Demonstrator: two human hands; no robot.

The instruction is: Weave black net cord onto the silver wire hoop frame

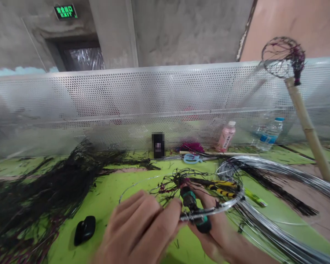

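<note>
My left hand (143,229) is closed, its thumb and fingers pinching a wire hoop (222,208) at the near side. My right hand (216,216) is wrapped round a tool with black and teal handles (189,198), which look like those of pliers. The tool lies across the hoop close to my left fingertips; its jaws are hard to make out. Dark knotted netting (178,179) hangs inside the hoop, beyond my fingers. Behind my right hand lie yellow-and-black striped handles (225,189), partly within the hoop.
A large coil of silver wire (269,227) takes up the right. Dark netting (60,179) heaps on the left, near a black mouse-shaped object (84,230). Along the perforated barrier (154,95) stand a pink bottle (226,137) and a water bottle (270,135). A bamboo pole (309,128) leans right.
</note>
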